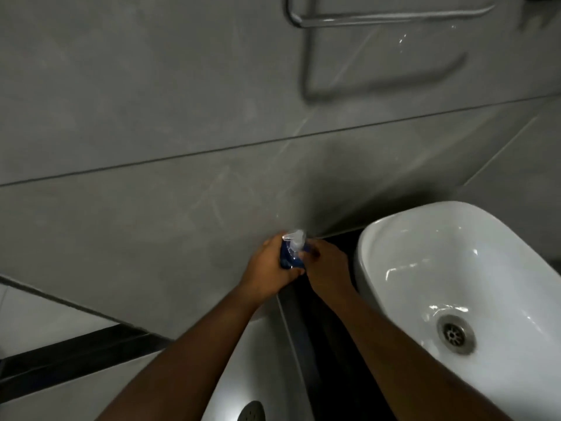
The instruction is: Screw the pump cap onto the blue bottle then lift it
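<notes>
The blue bottle [292, 259] sits between the 2 hands, close against the grey tiled wall [151, 117] at the back left corner of the dark tabletop [331, 326], just left of the white basin [376, 238]. Only a small patch of its blue body shows, since the fingers cover most of it. The left hand [268, 268] is wrapped around the bottle from the left side, fingers curled closed on the body, with the thumb tip showing at the lower front. The right hand [326, 268] comes in from the right and its fingertips are pinched on the base of the pump cap [296, 238], a clear and whitish piece that stands on top of the bottle with its nozzle pointing left. Whether the cap is fully seated on the neck cannot be told, as the picture is blurred there.

Both forearms reach up from the bottom edge of the view, the right 1 passing over the dark tabletop beside the basin's left rim. The basin holds a round metal drain [456, 334] and shines with wet-looking highlights. At the bottom, left of the tabletop, lies a second white fixture [267, 344] with a dark perforated disc [252, 412]. High on the wall hangs a chrome towel rail [391, 18], with its shadow cast on the tiles below it
</notes>
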{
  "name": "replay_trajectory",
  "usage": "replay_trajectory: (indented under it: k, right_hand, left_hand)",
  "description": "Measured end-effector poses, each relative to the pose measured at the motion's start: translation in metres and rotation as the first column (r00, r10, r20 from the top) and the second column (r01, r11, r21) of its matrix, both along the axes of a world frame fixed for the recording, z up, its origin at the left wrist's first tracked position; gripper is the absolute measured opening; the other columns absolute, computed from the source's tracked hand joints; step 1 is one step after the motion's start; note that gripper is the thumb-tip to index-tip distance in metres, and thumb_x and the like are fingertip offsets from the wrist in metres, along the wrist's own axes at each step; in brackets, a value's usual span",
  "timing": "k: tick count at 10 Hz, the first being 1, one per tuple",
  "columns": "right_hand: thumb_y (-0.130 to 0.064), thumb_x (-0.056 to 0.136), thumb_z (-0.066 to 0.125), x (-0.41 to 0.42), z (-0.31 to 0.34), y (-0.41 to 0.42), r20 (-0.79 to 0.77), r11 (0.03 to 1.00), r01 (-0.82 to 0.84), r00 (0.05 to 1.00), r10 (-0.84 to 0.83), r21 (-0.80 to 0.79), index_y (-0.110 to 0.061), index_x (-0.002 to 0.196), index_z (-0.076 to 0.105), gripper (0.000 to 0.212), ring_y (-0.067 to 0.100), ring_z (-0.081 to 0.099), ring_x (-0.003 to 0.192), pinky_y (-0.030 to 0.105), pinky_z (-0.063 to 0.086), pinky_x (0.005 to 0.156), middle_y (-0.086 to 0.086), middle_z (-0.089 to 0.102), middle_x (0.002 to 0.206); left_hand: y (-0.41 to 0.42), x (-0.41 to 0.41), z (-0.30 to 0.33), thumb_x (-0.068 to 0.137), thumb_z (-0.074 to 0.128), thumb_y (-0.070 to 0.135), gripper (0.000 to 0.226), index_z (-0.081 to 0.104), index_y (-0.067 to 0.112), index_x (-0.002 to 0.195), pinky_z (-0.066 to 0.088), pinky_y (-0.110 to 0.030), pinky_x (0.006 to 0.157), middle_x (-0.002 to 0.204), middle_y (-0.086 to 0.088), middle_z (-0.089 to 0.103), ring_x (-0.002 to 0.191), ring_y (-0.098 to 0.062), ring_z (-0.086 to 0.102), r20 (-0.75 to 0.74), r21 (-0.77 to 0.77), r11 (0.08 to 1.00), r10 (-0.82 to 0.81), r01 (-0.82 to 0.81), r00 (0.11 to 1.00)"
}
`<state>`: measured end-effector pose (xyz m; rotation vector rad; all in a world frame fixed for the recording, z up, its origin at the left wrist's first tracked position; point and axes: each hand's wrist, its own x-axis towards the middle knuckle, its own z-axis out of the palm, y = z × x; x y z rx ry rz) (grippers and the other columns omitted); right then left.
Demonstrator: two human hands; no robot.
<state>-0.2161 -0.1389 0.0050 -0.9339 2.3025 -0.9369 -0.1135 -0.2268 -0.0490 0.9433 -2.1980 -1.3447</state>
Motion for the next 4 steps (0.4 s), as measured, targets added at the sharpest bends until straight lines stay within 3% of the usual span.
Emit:
replay_trajectory:
  k: [1,2,3,4]
  right_hand:
    - [-0.023,0.090,0.059,-0.006,0.002,-0.005,0.037,1.000,-0.014,0.999,0.014,0.004,-0.017,0.095,0.071,0.014,0.021,0.066,0.086,0.013,0.043,0.068,0.007,0.073,0.093]
    - [-0.020,0.091,0.057,-0.009,0.006,-0.002,0.050,0.999,-0.034,0.998,0.034,0.003,-0.014,0.100,0.069,0.016,0.028,0.066,0.097,0.037,0.052,0.090,0.013,0.073,0.104]
    - [-0.021,0.091,0.057,0.000,0.016,0.003,-0.005,0.997,-0.077,0.997,0.077,0.031,-0.013,0.103,0.068,0.018,0.031,0.065,0.101,0.039,0.051,0.091,0.012,0.071,0.107]
    - [-0.042,0.086,0.061,-0.005,0.059,0.015,-0.016,0.947,0.026,0.999,-0.032,-0.320,-0.030,0.096,0.067,0.017,0.018,0.070,0.087,0.027,0.052,0.074,-0.010,0.070,0.085]
  left_hand:
    - [-0.007,-0.004,-0.003,0.064,0.089,0.019,0.081,0.050,0.011,0.135,0.050,-0.040,0.096,0.127,-0.013,0.059,0.115,-0.028,0.059,0.007,-0.037,0.999,0.006,-0.006,1.000]
    - [-0.005,-0.005,-0.006,0.067,0.089,0.009,0.080,0.048,0.008,0.136,0.049,-0.041,0.096,0.127,-0.015,0.059,0.115,-0.029,0.058,0.012,-0.052,0.998,0.017,-0.017,1.000]
    - [0.000,-0.003,0.008,0.068,0.087,0.008,0.079,0.047,0.007,0.136,0.047,-0.044,0.098,0.129,-0.015,0.058,0.119,-0.030,0.055,0.042,-0.080,0.997,-0.007,0.010,0.999]
    - [0.005,0.005,0.021,0.066,0.091,0.019,0.101,0.031,0.008,0.146,0.040,-0.040,0.107,0.141,-0.017,0.047,0.129,-0.030,0.046,0.098,-0.122,0.991,-0.051,0.063,0.994]
